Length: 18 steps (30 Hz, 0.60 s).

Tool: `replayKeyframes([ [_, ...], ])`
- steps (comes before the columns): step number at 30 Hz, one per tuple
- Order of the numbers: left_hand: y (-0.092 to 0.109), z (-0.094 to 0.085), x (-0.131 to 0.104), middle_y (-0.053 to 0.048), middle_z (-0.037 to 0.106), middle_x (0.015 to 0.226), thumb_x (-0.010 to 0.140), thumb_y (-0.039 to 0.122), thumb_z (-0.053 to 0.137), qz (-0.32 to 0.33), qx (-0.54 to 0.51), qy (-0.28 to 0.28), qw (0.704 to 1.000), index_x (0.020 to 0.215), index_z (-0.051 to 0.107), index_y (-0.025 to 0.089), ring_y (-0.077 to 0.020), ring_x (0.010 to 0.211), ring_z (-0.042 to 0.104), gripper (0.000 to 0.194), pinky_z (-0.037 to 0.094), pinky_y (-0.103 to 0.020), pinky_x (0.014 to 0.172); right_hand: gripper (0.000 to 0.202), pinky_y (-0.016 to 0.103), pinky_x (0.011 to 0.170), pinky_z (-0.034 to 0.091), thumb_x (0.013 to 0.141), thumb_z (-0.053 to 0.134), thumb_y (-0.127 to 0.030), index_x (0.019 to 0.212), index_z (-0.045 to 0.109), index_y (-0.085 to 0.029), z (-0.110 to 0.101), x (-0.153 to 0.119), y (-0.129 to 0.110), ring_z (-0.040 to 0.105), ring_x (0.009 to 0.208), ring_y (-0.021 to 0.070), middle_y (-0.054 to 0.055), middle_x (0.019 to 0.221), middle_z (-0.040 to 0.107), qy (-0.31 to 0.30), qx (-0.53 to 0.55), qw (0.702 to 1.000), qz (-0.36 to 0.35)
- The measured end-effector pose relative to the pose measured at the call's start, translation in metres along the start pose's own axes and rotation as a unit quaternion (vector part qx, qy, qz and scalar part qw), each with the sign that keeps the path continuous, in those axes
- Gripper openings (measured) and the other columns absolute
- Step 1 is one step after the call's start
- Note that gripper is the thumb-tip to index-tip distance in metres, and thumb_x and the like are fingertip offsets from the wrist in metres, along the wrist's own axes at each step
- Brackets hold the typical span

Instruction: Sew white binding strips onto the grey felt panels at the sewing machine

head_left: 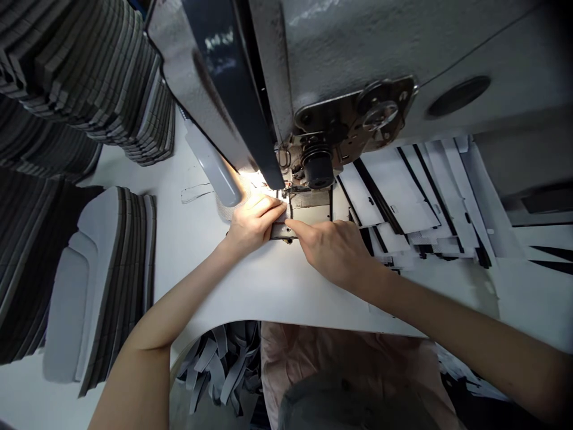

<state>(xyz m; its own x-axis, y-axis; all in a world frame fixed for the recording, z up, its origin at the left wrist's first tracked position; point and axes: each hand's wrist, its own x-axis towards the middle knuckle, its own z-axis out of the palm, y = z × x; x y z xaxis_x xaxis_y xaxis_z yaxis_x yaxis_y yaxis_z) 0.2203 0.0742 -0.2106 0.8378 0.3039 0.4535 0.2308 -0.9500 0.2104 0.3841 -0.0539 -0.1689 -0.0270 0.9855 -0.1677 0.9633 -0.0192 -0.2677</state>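
A light grey fabric piece (222,210) lies under the sewing machine's needle area (286,190), largely covered by my left hand (253,222). The fingers of that hand are pressed together and bent onto the fabric, just in front of the presser foot. From the other side, my right hand (333,249) reaches in with its index fingertip at the fabric's near edge. Its other fingers are curled under, and its thumb is hidden. Bright lamp light washes out the stitching spot, so fine detail there cannot be made out.
Tall stacks of grey fabric panels (107,77) and cut grey pieces (67,310) stand on the left. White pieces with black strips (398,191) lie at right. The machine head (358,48) hangs close above my hands. Grey strips (224,361) hang below the table edge.
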Motion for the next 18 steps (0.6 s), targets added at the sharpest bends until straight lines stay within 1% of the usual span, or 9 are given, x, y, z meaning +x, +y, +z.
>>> replayKeyframes([
  [2,-0.003,-0.001,0.002,-0.010,0.073,0.101,0.100,0.020,0.042,0.011,-0.005,0.008,1.000,0.111,0.068,0.020,-0.0193,0.097,0.069,0.028,0.055,-0.036,0.087,0.044,0.028,0.053,0.018,0.092,0.041,-0.010,0.123,0.068,-0.026,-0.001,0.003,0.000,0.058,0.055,0.0160,0.006,0.064,0.069,-0.001,-0.008,1.000,0.008],
  [5,-0.006,-0.003,0.005,-0.009,0.073,0.097,0.096,0.012,0.044,0.049,-0.014,0.035,0.998,0.108,0.067,0.018,-0.0183,0.096,0.069,0.027,0.055,-0.034,0.086,0.044,0.028,0.052,0.017,0.092,0.039,-0.010,0.121,0.068,-0.026,-0.002,0.007,-0.001,0.058,0.055,0.0167,0.006,0.062,0.068,0.004,-0.012,1.000,0.019],
  [8,-0.007,-0.004,0.006,-0.010,0.073,0.094,0.092,0.009,0.048,0.073,-0.021,0.047,0.996,0.106,0.066,0.016,-0.0188,0.095,0.069,0.024,0.056,-0.035,0.087,0.046,0.029,0.053,0.017,0.093,0.038,-0.009,0.125,0.066,-0.026,-0.003,0.011,-0.002,0.057,0.055,0.0167,0.007,0.063,0.068,0.011,-0.009,0.999,0.029],
  [12,-0.011,-0.002,0.005,-0.009,0.075,0.095,0.093,0.014,0.053,0.065,-0.019,0.052,0.996,0.103,0.067,0.018,-0.0186,0.096,0.071,0.017,0.057,-0.035,0.089,0.050,0.030,0.054,0.017,0.091,0.040,-0.007,0.132,0.062,-0.026,0.000,0.017,-0.001,0.058,0.056,0.0168,0.006,0.066,0.069,0.024,-0.002,0.999,0.035],
  [15,-0.017,0.002,0.005,-0.008,0.076,0.096,0.096,0.016,0.053,0.054,-0.017,0.053,0.997,0.097,0.068,0.019,-0.0172,0.096,0.072,0.015,0.057,-0.034,0.089,0.054,0.030,0.055,0.017,0.090,0.041,-0.006,0.137,0.058,-0.025,0.005,0.019,0.000,0.059,0.057,0.0175,0.007,0.065,0.069,0.042,-0.006,0.999,0.031],
  [18,-0.022,0.005,0.005,-0.008,0.077,0.100,0.099,0.019,0.049,0.022,0.006,0.039,0.999,0.092,0.069,0.019,-0.0160,0.095,0.072,0.021,0.057,-0.033,0.089,0.049,0.030,0.056,0.018,0.090,0.040,-0.005,0.130,0.061,-0.022,0.007,0.019,0.001,0.060,0.058,0.0179,0.008,0.064,0.068,0.048,-0.009,0.998,0.027],
])
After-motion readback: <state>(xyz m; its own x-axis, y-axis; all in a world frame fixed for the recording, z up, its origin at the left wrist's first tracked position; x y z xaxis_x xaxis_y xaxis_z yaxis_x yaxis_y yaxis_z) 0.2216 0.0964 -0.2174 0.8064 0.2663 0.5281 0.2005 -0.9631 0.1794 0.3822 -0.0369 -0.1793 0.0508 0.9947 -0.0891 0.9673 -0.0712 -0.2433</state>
